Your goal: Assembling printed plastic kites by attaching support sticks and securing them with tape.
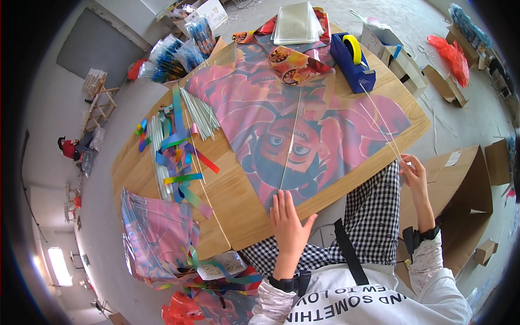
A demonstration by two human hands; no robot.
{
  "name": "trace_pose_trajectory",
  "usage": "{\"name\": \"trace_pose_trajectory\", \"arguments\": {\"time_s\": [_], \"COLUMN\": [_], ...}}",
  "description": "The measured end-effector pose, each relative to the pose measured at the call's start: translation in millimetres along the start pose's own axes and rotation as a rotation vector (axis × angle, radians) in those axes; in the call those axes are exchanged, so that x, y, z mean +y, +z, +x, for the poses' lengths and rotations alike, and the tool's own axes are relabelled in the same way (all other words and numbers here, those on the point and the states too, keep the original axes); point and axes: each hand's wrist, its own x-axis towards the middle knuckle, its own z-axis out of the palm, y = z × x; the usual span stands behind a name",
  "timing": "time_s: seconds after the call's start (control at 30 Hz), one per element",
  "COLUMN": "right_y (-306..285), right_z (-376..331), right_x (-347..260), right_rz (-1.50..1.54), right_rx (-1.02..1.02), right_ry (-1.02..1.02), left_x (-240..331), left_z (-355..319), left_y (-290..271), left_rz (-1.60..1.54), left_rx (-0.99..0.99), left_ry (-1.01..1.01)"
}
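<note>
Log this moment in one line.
left hand: at near edge of printed sheet | right hand: holding white rods | tape dispenser: on table

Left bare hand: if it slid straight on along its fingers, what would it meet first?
Likely the thin, straight white rod lying on the pink-and-blue printed sheet: its near end is right by the fingertips of the left hand. Whether they already touch is unclear.

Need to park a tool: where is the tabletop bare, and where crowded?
Bare wood lies between the ribbons and the printed sheet, left of the left hand. A smaller patch lies between the blue tape dispenser and the right edge of the table. Crowded: ribbons and white rods at left, clear sheets at the far end.
</note>
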Motion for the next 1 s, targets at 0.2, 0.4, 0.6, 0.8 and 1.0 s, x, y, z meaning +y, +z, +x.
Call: {"name": "trace_pose_trajectory", "arguments": {"time_s": [0.2, 0.4, 0.6, 0.8, 1.0], "right_y": [6, 15, 9, 7, 9], "right_z": [-4, -13, -19, -20, -23], "right_x": [-4, -10, -21, -22, -29], "right_rz": [-0.01, 0.007, -0.025, 0.006, -0.028], "right_rx": [-0.021, -0.057, -0.029, -0.022, -0.013], "right_ry": [-0.029, -0.029, -0.018, -0.04, -0.047], "left_x": [6, 10, -5, -29, -23], "left_z": [-11, -38, -62, -82, -66], "left_y": [-2, -17, -32, -18, -5], "left_rz": [0.109, 0.109, -0.338, -1.334, -1.68], "left_rx": [-0.115, -0.131, 0.111, -0.055, -0.041], "left_ry": [0.019, 0.114, -0.398, -0.965, -0.944]}}
